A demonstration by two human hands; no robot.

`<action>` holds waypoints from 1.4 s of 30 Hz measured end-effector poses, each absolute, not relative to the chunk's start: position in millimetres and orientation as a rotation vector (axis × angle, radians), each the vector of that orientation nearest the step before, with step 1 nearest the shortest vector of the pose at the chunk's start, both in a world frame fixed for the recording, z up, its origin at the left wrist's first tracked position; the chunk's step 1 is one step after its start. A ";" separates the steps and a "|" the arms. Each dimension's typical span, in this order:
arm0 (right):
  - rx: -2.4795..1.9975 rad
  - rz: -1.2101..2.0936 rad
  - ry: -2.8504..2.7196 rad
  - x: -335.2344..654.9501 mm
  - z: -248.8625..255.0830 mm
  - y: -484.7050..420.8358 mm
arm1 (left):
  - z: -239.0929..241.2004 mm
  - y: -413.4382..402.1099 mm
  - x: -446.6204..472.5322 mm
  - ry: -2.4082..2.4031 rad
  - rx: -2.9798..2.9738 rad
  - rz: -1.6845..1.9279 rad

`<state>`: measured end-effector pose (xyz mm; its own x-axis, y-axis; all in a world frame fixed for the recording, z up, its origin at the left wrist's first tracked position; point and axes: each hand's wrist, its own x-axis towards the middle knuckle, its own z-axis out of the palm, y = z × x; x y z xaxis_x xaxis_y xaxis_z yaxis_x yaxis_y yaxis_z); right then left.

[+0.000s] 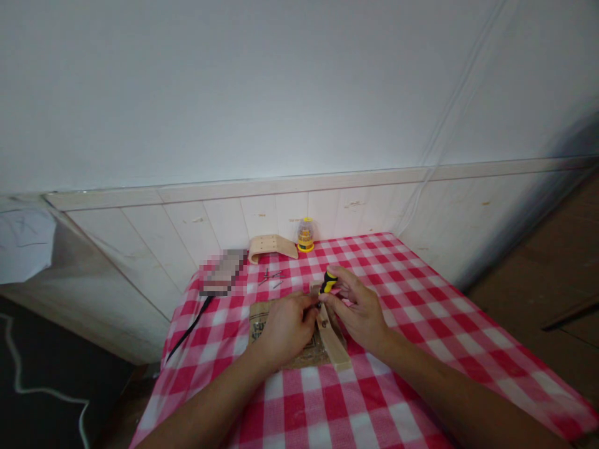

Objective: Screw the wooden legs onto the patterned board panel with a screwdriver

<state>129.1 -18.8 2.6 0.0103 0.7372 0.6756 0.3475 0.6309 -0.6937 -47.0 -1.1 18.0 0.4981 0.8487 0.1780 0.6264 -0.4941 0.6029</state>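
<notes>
My right hand [358, 308] is closed around a small screwdriver with a black and yellow handle [328, 282], held upright over a pale wooden strip [334, 342]. My left hand [283, 327] rests beside it with thumb and fingertips pinched near the screwdriver's tip; what it pinches is too small to name. The wooden strip lies on a brown cork-like board [262, 321] on the red and white checked tablecloth [412, 312].
A curved wooden piece [271, 246] and a yellow-based bit holder [306, 236] stand at the table's far edge against the white panelled wall. A few loose screws [272, 277] lie behind the board. A blurred flat object [222, 272] with a black cable [189, 330] sits at the left corner.
</notes>
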 end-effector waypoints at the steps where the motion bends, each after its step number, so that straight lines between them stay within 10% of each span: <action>1: -0.924 0.374 -1.592 129.0 2.7 -18.8 | 17.9 -1.3 -47.2 1.216 2.279 0.640; 42: -0.911 0.498 -1.573 129.9 8.6 -19.4 | 17.7 -2.2 -47.3 1.202 2.262 0.662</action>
